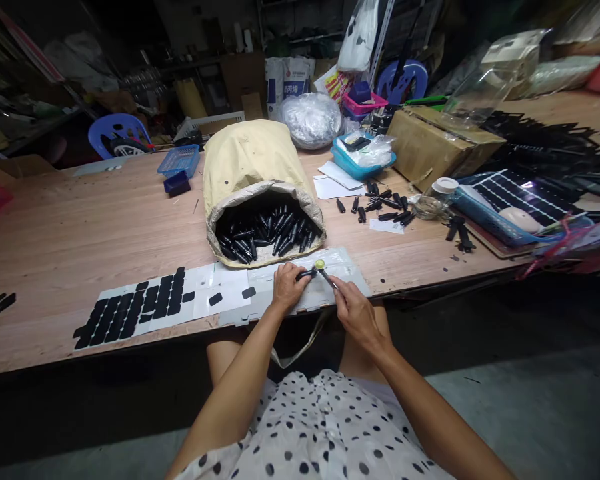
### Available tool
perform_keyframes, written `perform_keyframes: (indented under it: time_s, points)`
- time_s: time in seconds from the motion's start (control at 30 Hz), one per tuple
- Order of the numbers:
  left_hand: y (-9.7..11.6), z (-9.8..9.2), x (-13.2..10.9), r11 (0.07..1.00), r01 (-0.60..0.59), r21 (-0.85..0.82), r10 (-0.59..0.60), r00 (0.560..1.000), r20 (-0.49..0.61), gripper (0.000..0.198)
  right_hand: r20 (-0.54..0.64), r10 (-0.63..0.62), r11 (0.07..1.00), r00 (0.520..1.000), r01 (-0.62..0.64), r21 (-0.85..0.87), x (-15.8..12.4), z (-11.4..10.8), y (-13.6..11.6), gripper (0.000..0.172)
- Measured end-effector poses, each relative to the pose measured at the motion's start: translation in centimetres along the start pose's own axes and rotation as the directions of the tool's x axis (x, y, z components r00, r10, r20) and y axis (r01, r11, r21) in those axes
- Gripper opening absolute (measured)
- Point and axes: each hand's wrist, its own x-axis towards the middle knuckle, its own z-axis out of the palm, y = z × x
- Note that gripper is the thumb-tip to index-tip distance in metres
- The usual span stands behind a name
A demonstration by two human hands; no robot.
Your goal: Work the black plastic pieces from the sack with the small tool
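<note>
Polka-dotted fabric [325, 433] covers the person's lap at the bottom of the view, and both bare forearms reach forward from it to the near edge of a long wooden table [80, 227]. Left hand [289, 285] has its fingers curled and pinches a small black piece [305, 273], holding it roughly level just above a pale sheet [350, 270] that lies on the table edge. Right hand [356, 313] is closed around a slim dark tool [329, 277], whose upper end meets the black piece at a small yellow-green round tip [319, 265]; whether that tip belongs to the tool or to the piece cannot be told. The two hands sit close together, almost touching. Just behind them lies a tan paper sack [250, 160] on its side, its rolled mouth facing the person and filled with many more black pieces [265, 230]. Left of the hands, a white backing sheet [205, 283] carries rows of black pads [130, 310]. Right of the sack, loose black parts [380, 207] are scattered near some white papers [335, 181], a blue tray [363, 167] and a cardboard box [440, 143]. Farther back stand a small blue basket [180, 159] and a bundle of clear plastic [310, 120].
</note>
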Motion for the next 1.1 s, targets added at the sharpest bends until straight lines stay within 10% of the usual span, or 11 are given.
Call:
perform_keyframes:
  time_s: [0.57,0.9,1.1]
  points:
    - [0.7,-0.2,0.2,0.999,0.033,-0.006,-0.033,0.997,0.070,0.011,0.090,-0.036,0.990,0.995,0.048,-0.129,-0.6,0.5,-1.5,0.042]
    - [0.7,0.3,0.0,0.998,0.023,-0.054,-0.018,0.995,0.098,0.015,-0.024,0.283,0.852,0.959,-0.262,-0.454,7.7,-2.6,5.3,0.037]
    - [0.4,0.1,0.5,1.000,-0.007,-0.016,0.009,0.994,0.105,0.013,-0.075,0.254,0.771,0.964,-0.249,-0.587,8.7,-1.2,6.0,0.033]
